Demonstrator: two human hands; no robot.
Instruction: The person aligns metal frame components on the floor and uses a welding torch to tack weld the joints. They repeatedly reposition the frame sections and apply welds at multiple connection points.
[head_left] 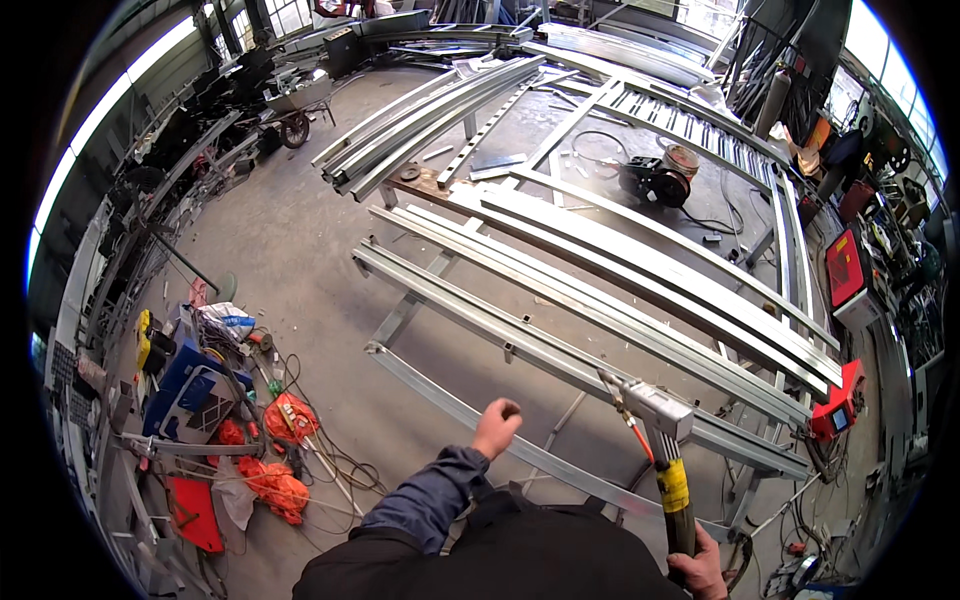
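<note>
My right hand, low on the right, wraps round the thick black cable end of a welding gun. The gun has a silver box-shaped head, a narrow nozzle pointing left, an orange-red line and a yellow-taped band. Its head is held over the near end of a long galvanised steel beam; whether the nozzle touches the metal I cannot tell. My left hand hovers with curled fingers above a lower curved steel rail, and nothing shows in it.
Further steel profiles lie across the frame beyond. A black wire-spool unit stands on the floor inside it. At left sit a blue machine, orange bags and tangled cables. Red machines stand at right, a wheelbarrow far left.
</note>
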